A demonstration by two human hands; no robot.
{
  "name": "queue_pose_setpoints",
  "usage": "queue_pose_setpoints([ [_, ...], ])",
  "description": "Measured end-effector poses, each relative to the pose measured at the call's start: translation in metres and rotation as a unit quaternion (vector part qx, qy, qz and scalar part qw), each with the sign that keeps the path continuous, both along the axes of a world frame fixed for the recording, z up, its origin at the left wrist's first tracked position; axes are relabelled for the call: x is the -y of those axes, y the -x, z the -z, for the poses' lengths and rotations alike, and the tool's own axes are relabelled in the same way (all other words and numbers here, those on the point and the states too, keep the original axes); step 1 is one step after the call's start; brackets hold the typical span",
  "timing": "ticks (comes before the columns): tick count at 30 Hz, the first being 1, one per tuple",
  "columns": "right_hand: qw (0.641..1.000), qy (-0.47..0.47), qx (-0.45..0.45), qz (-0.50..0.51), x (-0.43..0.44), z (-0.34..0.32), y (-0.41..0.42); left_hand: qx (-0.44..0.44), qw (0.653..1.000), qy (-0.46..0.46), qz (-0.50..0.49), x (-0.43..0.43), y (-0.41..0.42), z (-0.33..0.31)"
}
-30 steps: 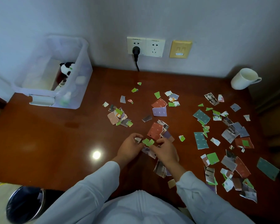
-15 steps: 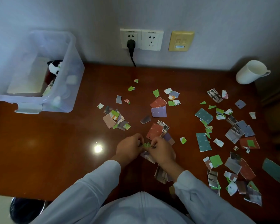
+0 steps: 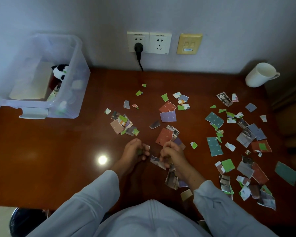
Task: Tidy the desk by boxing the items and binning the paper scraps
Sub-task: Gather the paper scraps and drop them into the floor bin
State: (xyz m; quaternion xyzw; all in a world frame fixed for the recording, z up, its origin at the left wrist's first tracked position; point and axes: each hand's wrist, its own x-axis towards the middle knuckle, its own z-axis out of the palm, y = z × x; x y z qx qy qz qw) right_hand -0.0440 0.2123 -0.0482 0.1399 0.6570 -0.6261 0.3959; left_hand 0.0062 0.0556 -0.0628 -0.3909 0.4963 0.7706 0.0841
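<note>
While both hands sit close together near the desk's front edge, I see the left hand [image 3: 135, 151] curled round a small green scrap [image 3: 139, 152], and the right hand [image 3: 172, 155] just beside it with fingers bent down onto a torn piece [image 3: 156, 161]; whether it grips anything I cannot tell. Paper scraps [image 3: 214, 119] lie strewn over the wooden desk [image 3: 41, 151] from its middle to its right side, some overlapping, a few under the right wrist. At the back left stands a clear plastic storage box [image 3: 75, 93] with a panda plush [image 3: 59, 73] inside. A white mug [image 3: 260, 75] sits at the back right corner, well apart from the hands. On the wall I make out a double socket [image 3: 158, 42] with a black plug [image 3: 138, 48] in its left half and a yellow plate [image 3: 189, 43] beside it. A dark bin [image 3: 24, 221] shows below the desk's front left edge.
</note>
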Motion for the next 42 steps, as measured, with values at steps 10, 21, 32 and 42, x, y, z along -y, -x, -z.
queue_pose_setpoints([
  [10,0.943,-0.222,-0.172,-0.178,-0.001,0.007,-0.001,0.033,0.957,0.236,0.163,0.006,0.001,0.011],
  [21,0.8,-0.384,-0.27,-0.374,0.004,0.002,-0.002,0.07,0.819,0.457,0.34,0.01,0.004,0.006],
  [32,0.795,-0.405,-0.27,-0.362,-0.002,0.006,-0.006,0.044,0.836,0.444,0.321,-0.002,0.006,0.009],
  [42,0.751,-0.434,-0.287,-0.406,-0.002,0.004,-0.005,0.025,0.961,0.229,0.154,-0.01,0.016,0.007],
])
